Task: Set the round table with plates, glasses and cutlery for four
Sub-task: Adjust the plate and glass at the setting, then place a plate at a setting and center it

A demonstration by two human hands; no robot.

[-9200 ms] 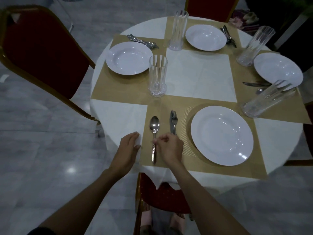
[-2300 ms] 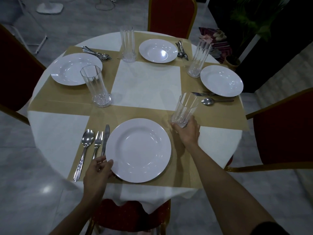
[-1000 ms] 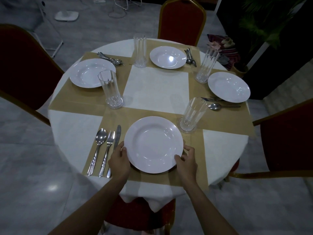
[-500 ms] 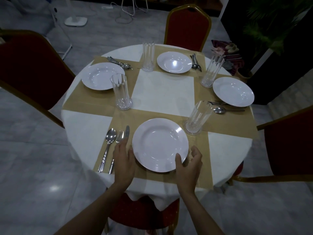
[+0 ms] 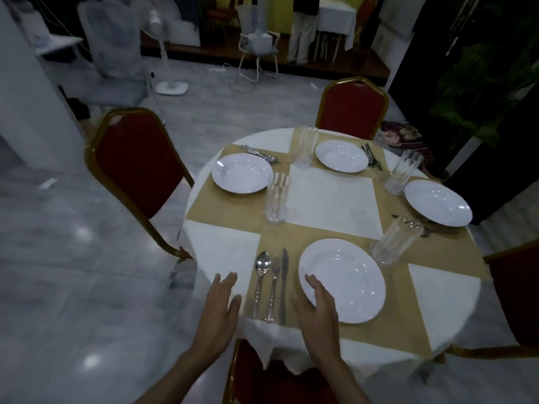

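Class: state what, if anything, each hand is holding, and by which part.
Nothing is held. The left hand and right hand are both open, one on either side of the silver metal spoon, fork and knife.

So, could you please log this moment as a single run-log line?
left hand: open, left of cutlery | right hand: open, by near plate | holding: nothing | table: four places laid

Both hands moved left from flanking the near plate (image 5: 344, 279). The left hand (image 5: 217, 313) is now over the white cloth (image 5: 221, 246) left of the spoon (image 5: 261, 275). The right hand (image 5: 319, 310) is between the knife (image 5: 283, 284) and the plate's left rim. Fingers straight, palms facing each other. The glass (image 5: 393, 243) held earlier now stands free, far right of the plate. View swung up and left.
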